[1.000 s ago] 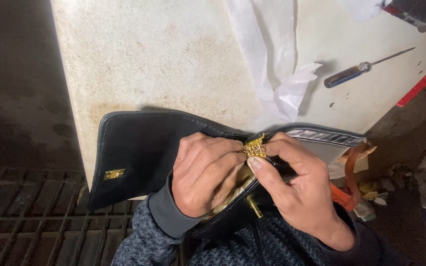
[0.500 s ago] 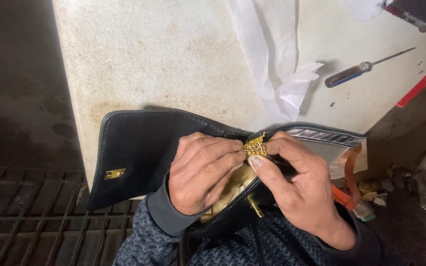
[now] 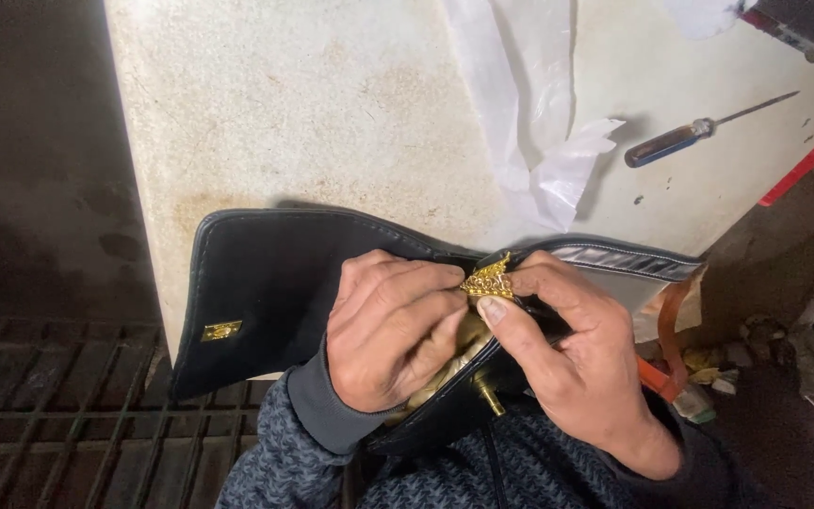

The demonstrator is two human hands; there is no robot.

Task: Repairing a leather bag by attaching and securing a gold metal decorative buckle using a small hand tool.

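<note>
Both hands pinch a gold ornament (image 3: 488, 281) at the black handbag's (image 3: 275, 283) edge: left hand (image 3: 390, 325) curled, right hand (image 3: 572, 353) gripping. Their fingers hide the bag's interior; its lower part is cut off.

Screwdriver (image 3: 699, 132) and crumpled clear plastic sheet (image 3: 539, 123) on stained white table (image 3: 313, 113).
</note>
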